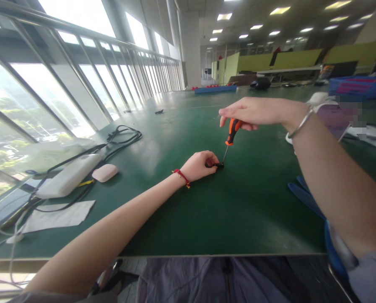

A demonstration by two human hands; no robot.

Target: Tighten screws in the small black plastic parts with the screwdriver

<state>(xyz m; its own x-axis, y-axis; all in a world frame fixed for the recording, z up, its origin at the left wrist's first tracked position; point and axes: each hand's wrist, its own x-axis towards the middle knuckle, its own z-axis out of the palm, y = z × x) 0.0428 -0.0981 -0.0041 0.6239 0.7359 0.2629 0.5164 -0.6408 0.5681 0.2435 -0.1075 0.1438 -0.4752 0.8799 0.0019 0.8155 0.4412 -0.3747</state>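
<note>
My left hand [199,165] rests on the green table [206,210], its fingers pinched around a small black part [218,165]. My right hand [254,112] hovers above it, closed on the orange handle of a screwdriver [232,131]. The screwdriver stands almost upright, and its metal tip touches the black part. A red string bracelet circles my left wrist and a silver bangle my right wrist.
At the left lie a white box [68,176], a small pink case [105,172], black cables [121,136] and a white sheet [60,215]. Blue pieces [304,195] sit under my right forearm. A blue tray [215,89] and blue crates [358,86] stand far back.
</note>
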